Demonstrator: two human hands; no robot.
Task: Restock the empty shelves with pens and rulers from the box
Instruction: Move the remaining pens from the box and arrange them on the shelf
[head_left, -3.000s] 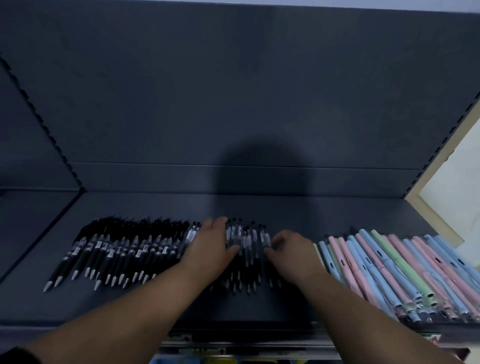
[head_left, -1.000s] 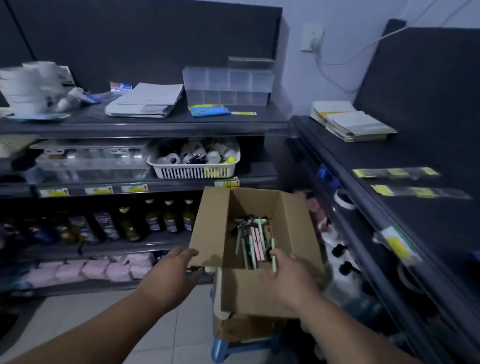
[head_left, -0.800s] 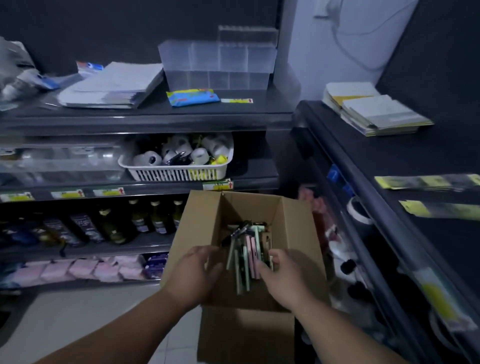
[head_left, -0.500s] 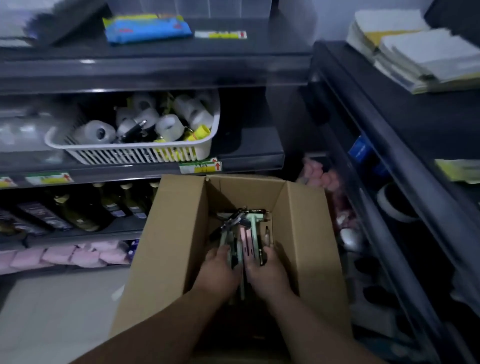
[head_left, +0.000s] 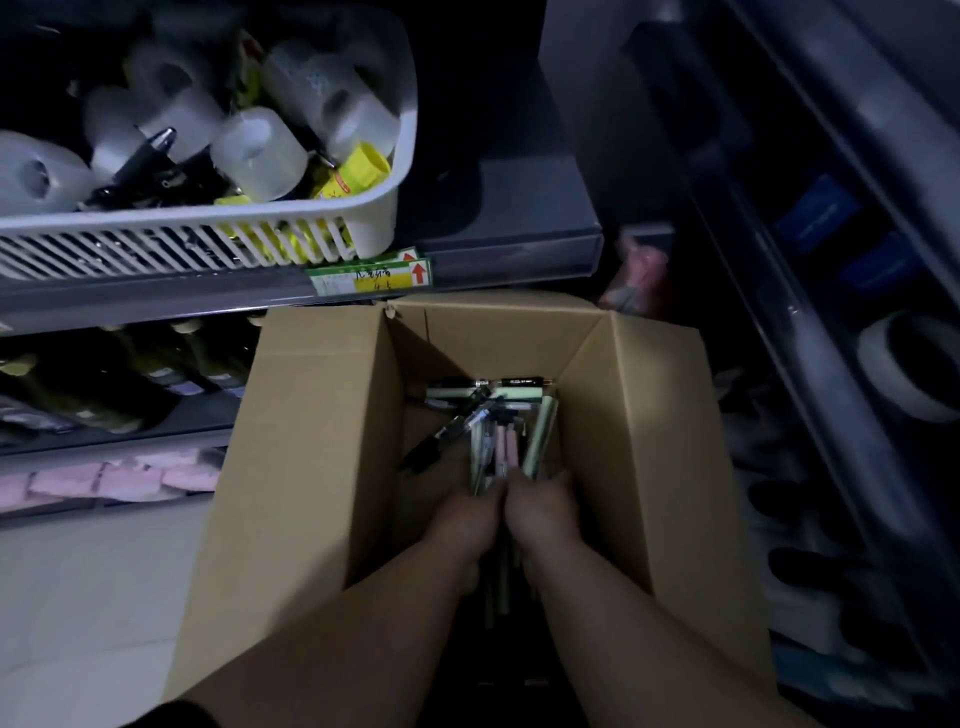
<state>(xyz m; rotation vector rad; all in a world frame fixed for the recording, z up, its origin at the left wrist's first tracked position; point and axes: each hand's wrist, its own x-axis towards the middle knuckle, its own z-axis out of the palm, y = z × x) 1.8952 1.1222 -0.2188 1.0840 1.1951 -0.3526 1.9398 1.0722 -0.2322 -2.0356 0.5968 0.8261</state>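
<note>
Head view, the only one. The cardboard box (head_left: 311, 467) stands open on the floor in front of the shelf (head_left: 519, 249), and a loose heap of pens (head_left: 498, 431) lies at the bottom. Left hand (head_left: 465, 519) and right hand (head_left: 540, 512) are both down inside, side by side and touching. Their fingers curl down over a bundle of pens clamped between them, with the barrels poking out ahead of the knuckles.

Progress, as a judgement: pick-up step, mid-task. The box is not emptied and the bundle is not yet lifted. The shelves being restocked are out of view, so how much is done can't be told. No rulers made out, too dark.

Counts:
- One box, two hands.
- Pens roughly a dozen or more, black, green and pink mixed and overlapping, so no exact count.
- One white basket (head_left: 208, 239) on the shelf above, holding about six tape rolls (head_left: 257, 153).
- One price label (head_left: 369, 278) on the shelf edge.
</note>
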